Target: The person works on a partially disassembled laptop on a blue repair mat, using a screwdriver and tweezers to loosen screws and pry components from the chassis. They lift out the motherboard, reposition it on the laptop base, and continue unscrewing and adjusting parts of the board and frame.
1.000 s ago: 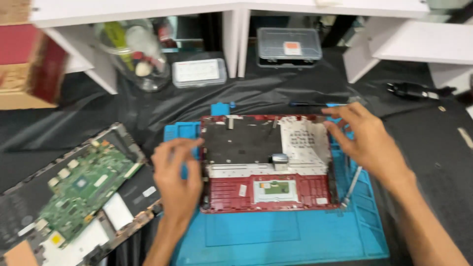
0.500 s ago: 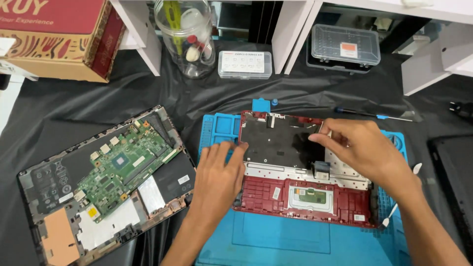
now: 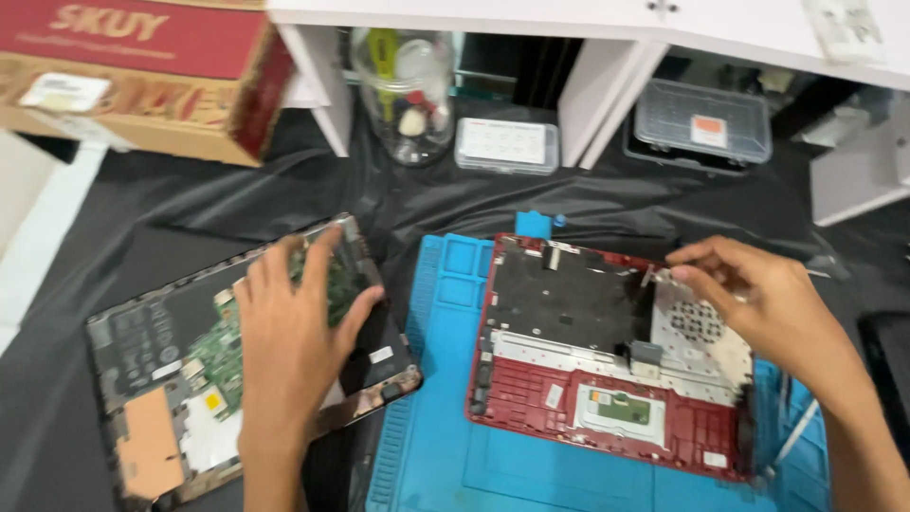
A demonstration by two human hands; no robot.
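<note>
The red laptop palmrest shell (image 3: 607, 398) lies inside-up on the blue silicone repair mat (image 3: 445, 446), right of centre on the counter; its long axis runs left to right, slightly skewed so the right end sits lower in the view, and its touchpad edge points toward the person while the hinge edge points toward the white shelving. A dark sheet covers the back of its keyboard area, and the green touchpad board (image 3: 621, 408) shows near the front edge. The right hand (image 3: 758, 303) hovers over the shell's upper right corner, above the perforated white patch (image 3: 697, 322); thumb and forefinger are pinched together on something small and pale, too blurred to name, so whether that grip truly holds a part cannot be told. The left hand (image 3: 289, 332) lies spread and flat, released, palm down on the second opened laptop base (image 3: 152, 379), covering part of its green motherboard (image 3: 223, 356); this base lies on the black cloth (image 3: 190, 218) left of the mat, tilted with its far corner toward the mat. Beyond them stand a clear jar of small tools (image 3: 408, 85), a flat white parts box (image 3: 505, 144) and a clear lidded case (image 3: 703, 123), under the white shelf legs (image 3: 607, 95). A red and brown cardboard box (image 3: 142, 66) sits at far left.
</note>
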